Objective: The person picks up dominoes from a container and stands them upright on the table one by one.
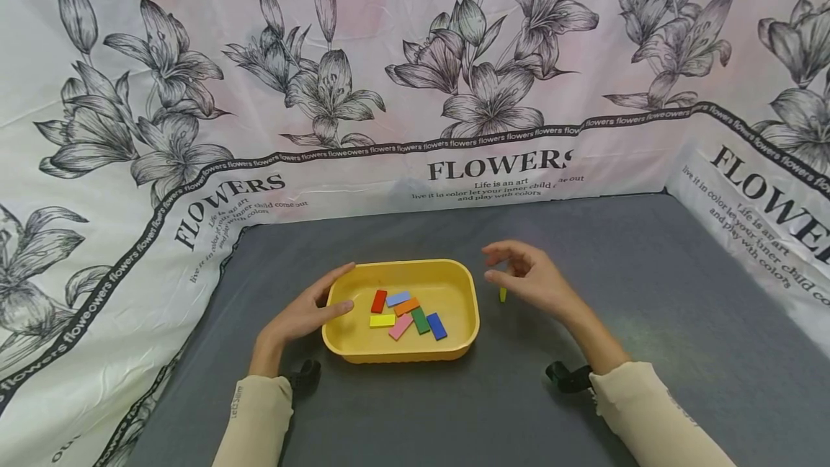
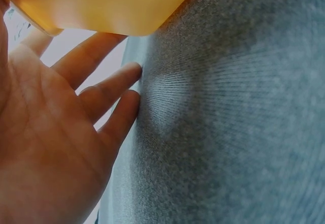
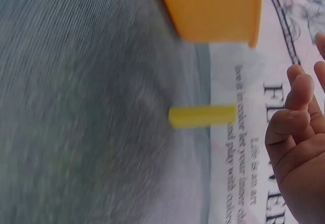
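At the left end of a yellow plastic tray (image 1: 405, 356), my left hand (image 1: 301, 317) holds the rim, its thumb over the inside and its fingers along the outer wall. Several flat coloured blocks lie in the tray, among them a red block (image 1: 379, 301), a green block (image 1: 420, 321) and a dark blue block (image 1: 436, 326). To the right of the tray, a slim yellow block (image 3: 203, 116) stands on end on the table. My right hand (image 1: 534, 281) hovers just above and beside it with thumb and fingers apart, holding nothing.
A dark grey cloth covers the table (image 1: 415, 416). White fabric printed with flowers and lettering (image 1: 363, 186) rises behind and at both sides. A black strap (image 1: 568, 377) sits at the right wrist, another strap (image 1: 306, 377) at the left.
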Available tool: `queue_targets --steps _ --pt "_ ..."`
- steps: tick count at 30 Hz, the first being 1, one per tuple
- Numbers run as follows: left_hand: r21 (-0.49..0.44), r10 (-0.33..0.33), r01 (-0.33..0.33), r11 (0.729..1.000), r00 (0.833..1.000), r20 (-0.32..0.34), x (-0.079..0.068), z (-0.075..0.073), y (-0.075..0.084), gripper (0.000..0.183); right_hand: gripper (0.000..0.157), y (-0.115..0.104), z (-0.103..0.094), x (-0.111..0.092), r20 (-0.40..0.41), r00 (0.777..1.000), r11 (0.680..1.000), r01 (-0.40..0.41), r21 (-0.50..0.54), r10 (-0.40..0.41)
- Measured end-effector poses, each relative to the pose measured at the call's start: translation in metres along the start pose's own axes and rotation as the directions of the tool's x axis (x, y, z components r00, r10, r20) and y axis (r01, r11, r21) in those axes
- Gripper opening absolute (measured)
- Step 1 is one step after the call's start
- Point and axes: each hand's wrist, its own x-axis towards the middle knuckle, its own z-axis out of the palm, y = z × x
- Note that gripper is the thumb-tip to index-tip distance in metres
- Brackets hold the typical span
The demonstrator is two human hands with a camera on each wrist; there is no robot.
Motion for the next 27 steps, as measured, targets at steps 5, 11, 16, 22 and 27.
queue_targets --steps 5,11,16,22,27 --pt "0.002 -0.008 0.008 1.000 1.000 -0.003 0.000 0.000 0.000 0.070 0.035 -0.010 0.014 0.004 0.041 0.998 0.999 0.038 0.024 -0.039" --pt "0.000 -0.005 0.005 1.000 1.000 0.003 0.000 -0.001 -0.001 0.070 0.037 -0.021 0.033 0.010 0.101 0.994 0.999 0.039 -0.008 -0.038" --pt "-0.006 -0.002 0.002 1.000 1.000 0.010 0.001 0.000 -0.001 0.070 0.034 -0.028 0.045 0.015 0.136 0.989 0.995 0.067 -0.073 -0.057" --pt "-0.011 0.012 -0.012 1.000 1.000 0.008 0.001 0.000 0.000 0.070 0.031 -0.032 0.056 0.021 0.172 0.980 0.986 0.122 -0.118 -0.101" --pt "-0.013 0.014 -0.014 1.000 1.000 0.011 0.000 0.000 0.001 0.070 0.030 -0.031 0.063 0.024 0.205 0.973 0.981 0.139 -0.134 -0.110"
